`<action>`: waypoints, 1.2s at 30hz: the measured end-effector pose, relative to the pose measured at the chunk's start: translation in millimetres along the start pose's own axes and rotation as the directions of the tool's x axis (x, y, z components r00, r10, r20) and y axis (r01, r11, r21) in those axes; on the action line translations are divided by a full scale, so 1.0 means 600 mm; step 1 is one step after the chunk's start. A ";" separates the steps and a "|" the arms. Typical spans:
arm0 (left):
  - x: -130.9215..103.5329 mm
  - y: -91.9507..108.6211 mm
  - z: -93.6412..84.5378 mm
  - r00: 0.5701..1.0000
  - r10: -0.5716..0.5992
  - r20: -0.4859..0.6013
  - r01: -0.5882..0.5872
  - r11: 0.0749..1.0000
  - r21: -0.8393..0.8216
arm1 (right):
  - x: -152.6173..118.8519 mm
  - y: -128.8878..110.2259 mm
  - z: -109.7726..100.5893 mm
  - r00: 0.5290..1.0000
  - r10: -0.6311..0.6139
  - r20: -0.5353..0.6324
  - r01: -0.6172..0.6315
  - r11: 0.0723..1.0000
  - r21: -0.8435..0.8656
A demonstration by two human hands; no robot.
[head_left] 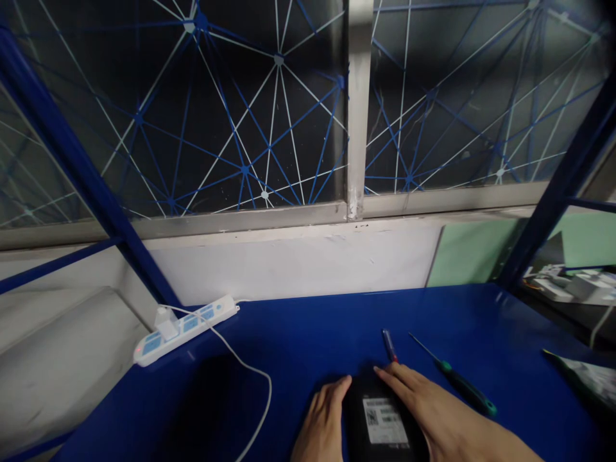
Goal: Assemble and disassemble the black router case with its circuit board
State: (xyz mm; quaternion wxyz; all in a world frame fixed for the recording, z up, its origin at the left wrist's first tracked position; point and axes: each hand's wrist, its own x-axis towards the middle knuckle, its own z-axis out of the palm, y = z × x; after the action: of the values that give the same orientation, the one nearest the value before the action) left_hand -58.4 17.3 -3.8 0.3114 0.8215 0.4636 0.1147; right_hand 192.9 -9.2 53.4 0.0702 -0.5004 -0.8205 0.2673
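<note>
A black case with rounded edges and a white printed label [385, 420] lies at the bottom of the head view, its near end cut off by the frame. Along its left side my left hand [325, 420] presses with thumb and curled fingers. My right hand [423, 410] grips the opposite side, fingers reaching to the far corner. Just beyond the right fingertips lies a small screwdriver [389, 345] with a clear and red handle. To the right of that hand rests a longer screwdriver [464, 385] with a dark green handle, its thin shaft pointing away.
On the left of the blue table [308, 321] lies a white power strip [192, 327] with a plugged-in charger [166, 323]. A white cable [262, 372] runs from it toward the front edge. Blue frame posts flank the table. A plastic-wrapped item [584, 378] sits far right.
</note>
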 end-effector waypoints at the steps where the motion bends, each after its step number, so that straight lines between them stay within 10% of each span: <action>1: 0.000 -0.001 0.001 1.000 0.002 -0.008 -0.002 1.000 -0.002 | -0.003 0.004 0.003 1.000 -0.001 -0.018 0.001 1.000 0.003; 9: -0.015 0.003 -0.003 0.999 -0.005 -0.038 0.004 0.999 -0.047 | -0.025 0.023 0.012 0.992 0.055 -0.117 -0.060 0.997 -0.046; 24: -0.113 -0.056 -0.142 0.991 -0.102 -0.083 0.103 0.995 0.009 | -0.050 0.033 0.007 0.967 -0.056 -0.250 0.020 0.989 -0.147; 36: -0.101 0.030 -0.066 0.987 0.122 -0.101 -0.116 0.991 0.066 | -0.029 0.007 0.021 0.960 -0.144 -0.241 0.095 0.975 -0.202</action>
State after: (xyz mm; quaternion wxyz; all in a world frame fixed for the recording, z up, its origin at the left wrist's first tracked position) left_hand -97.9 -23.9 44.5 0.2543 0.8496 0.4328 0.1620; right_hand 199.9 -27.4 43.0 0.1431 -0.4841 -0.8552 0.1175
